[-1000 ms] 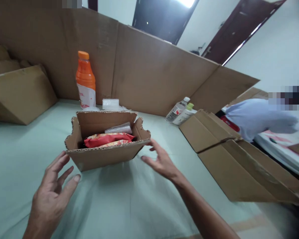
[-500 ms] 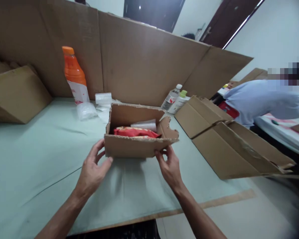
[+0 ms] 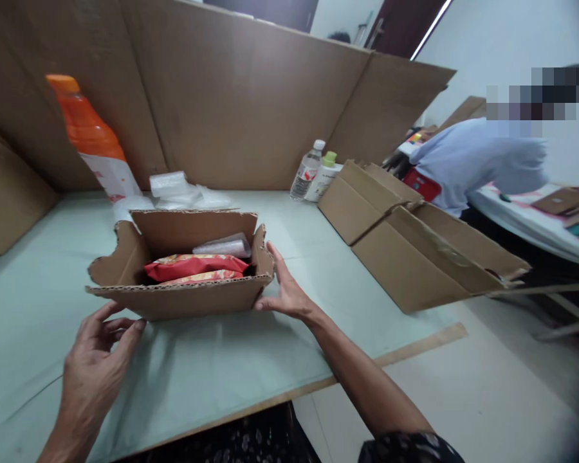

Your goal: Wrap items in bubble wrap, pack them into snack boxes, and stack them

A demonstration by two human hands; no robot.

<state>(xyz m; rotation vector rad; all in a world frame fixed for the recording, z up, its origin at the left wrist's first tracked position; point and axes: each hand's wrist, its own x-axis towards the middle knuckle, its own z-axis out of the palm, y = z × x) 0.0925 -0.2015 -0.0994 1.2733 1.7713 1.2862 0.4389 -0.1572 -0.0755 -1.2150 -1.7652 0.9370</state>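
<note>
An open-topped cardboard box (image 3: 197, 305) with torn, notched ends is in front of me on the table. Inside it lie red snack packets (image 3: 200, 265), and behind them a rolled piece of clear plastic wrap (image 3: 224, 246). My right hand (image 3: 287, 289) grips the box's right end, its thumb at the front corner and its fingers along the side. At the lower left corner, my left hand (image 3: 103, 344) has its fingers curled under the notched end and the thumb by the front edge. The box hides some of those fingertips.
Behind the box stand an orange bottle (image 3: 94, 138) and clear plastic wrap (image 3: 174, 186). A water bottle (image 3: 306, 173) and a green-capped white bottle (image 3: 324, 177) lean by more cardboard boxes (image 3: 405, 257) at right. A cardboard wall (image 3: 251, 96) lines the back; a person (image 3: 477, 157) works beyond.
The box has shifted left and turned, so its left end now shows its inside and more of the packets is visible. My hands have moved with it. The whole view has swung right.
</note>
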